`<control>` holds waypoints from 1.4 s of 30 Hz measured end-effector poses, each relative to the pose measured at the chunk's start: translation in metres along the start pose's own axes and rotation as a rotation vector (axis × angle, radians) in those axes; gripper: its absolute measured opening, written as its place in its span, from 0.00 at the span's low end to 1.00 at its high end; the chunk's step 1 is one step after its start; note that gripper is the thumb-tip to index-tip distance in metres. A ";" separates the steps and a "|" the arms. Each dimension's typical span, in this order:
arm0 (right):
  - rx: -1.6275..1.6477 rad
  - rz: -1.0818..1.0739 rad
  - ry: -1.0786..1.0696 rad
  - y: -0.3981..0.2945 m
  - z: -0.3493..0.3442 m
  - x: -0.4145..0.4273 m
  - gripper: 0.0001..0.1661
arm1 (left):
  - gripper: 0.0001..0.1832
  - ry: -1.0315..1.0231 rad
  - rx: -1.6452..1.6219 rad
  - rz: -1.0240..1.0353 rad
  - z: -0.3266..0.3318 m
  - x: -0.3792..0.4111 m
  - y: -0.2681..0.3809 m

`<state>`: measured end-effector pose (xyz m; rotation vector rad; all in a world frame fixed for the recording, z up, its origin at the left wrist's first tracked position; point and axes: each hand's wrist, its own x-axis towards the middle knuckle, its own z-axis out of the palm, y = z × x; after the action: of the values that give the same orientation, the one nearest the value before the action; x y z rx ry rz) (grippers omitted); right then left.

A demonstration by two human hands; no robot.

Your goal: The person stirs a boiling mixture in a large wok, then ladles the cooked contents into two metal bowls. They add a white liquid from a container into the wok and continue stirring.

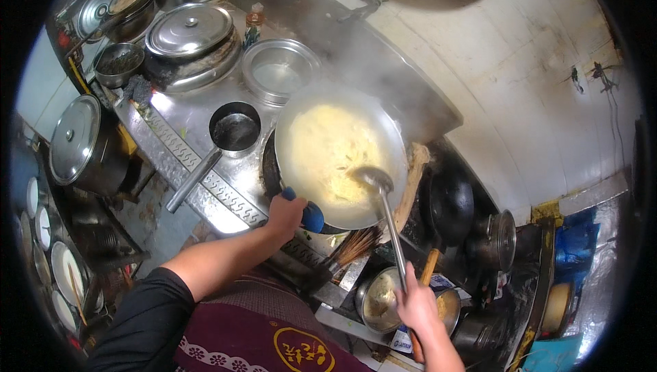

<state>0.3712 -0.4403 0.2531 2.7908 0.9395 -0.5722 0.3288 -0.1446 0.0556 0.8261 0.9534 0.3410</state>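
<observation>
A large wok on the stove holds a pale yellow, steaming liquid. My left hand grips the wok's near rim at the left with a blue cloth or pad. Closed around the handle of a long metal ladle is my right hand, below and right of the wok. The ladle's bowl rests in or just over the right part of the liquid. Against the wok's right side lies a rolled, light cloth.
Left of the wok stand a long-handled saucepan, a metal basin and a lidded pot. A bamboo brush lies near the stove's front edge. Bowls sit by my right hand; a dark wok is at right.
</observation>
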 end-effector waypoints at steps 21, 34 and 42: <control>0.186 -0.208 0.006 0.054 0.039 0.028 0.39 | 0.08 0.166 -0.130 0.053 0.013 -0.010 -0.001; -0.387 0.118 0.317 0.007 -0.133 0.171 0.36 | 0.02 -0.004 -0.250 -0.075 -0.051 0.006 0.012; -0.293 0.190 0.216 -0.054 -0.201 0.108 0.35 | 0.05 -0.185 -0.501 -0.312 -0.113 -0.007 0.076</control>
<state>0.4798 -0.2877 0.3941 2.6662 0.7127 -0.0979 0.2382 -0.0463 0.0815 0.2397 0.7614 0.2127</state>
